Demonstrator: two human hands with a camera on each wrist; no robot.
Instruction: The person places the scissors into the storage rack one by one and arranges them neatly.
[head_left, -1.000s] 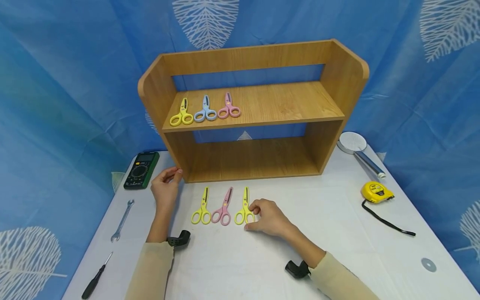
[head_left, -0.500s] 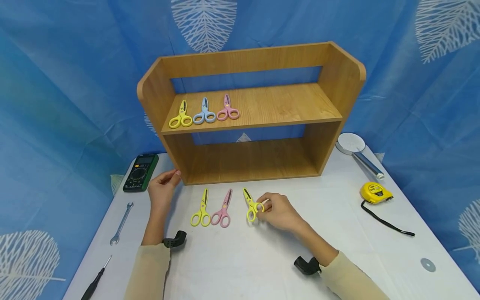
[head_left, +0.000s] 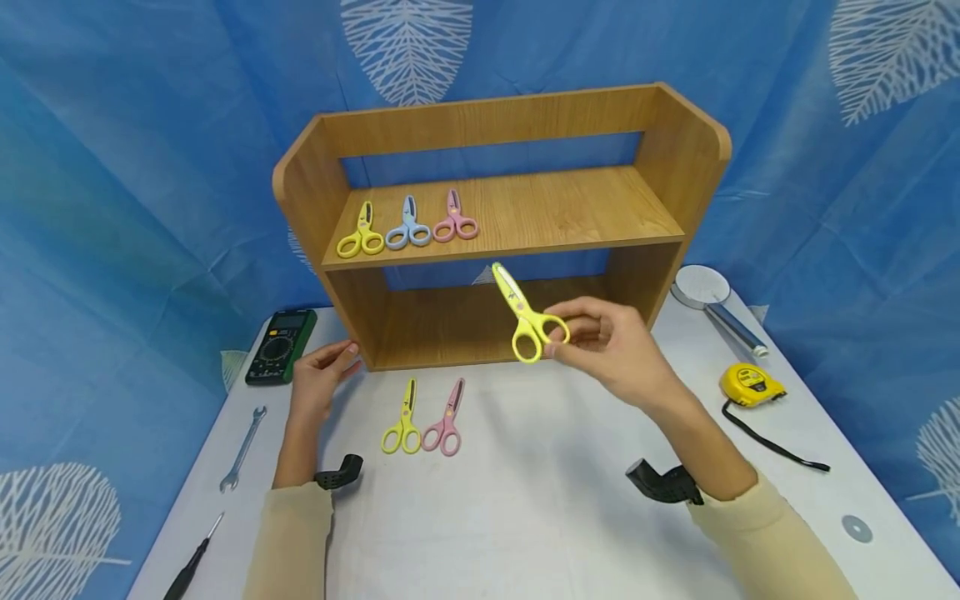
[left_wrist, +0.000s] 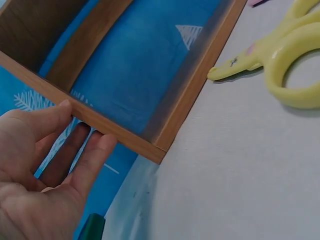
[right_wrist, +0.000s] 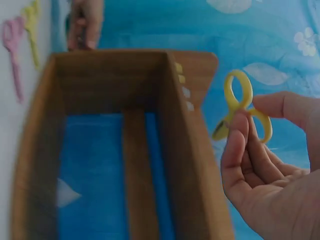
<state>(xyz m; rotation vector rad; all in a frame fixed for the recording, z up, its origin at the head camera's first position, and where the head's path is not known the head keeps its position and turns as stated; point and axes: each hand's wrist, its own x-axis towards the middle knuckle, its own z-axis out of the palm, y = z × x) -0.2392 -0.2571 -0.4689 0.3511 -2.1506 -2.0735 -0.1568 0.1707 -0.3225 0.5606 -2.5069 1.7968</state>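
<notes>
My right hand [head_left: 622, 354] pinches a pair of yellow scissors [head_left: 527, 321] by one handle loop, raised in front of the shelf's lower level with the tip pointing up and left. In the right wrist view the held scissors [right_wrist: 237, 100] show both loops. My left hand [head_left: 318, 383] touches the lower left front edge of the wooden shelf [head_left: 502, 250]; in the left wrist view its fingertips rest against that side panel [left_wrist: 115, 132]. On the table lie yellow scissors [head_left: 402, 433] and pink scissors [head_left: 444, 433]. Yellow [head_left: 362, 239], blue [head_left: 408, 232] and pink scissors [head_left: 455, 225] lie on the upper shelf, at its left.
At left on the table [head_left: 465, 533] are a multimeter [head_left: 281, 346], a wrench [head_left: 242, 450] and a screwdriver [head_left: 192, 558]. A magnifying glass [head_left: 702, 286], a tape measure [head_left: 750, 385] and a grey washer [head_left: 857, 528] lie at right. A blue curtain [head_left: 150, 167] hangs behind.
My right hand has taken hold of the rightmost yellow scissors and lifted them off the table, up and to the right. My left hand stays at the shelf's edge.
</notes>
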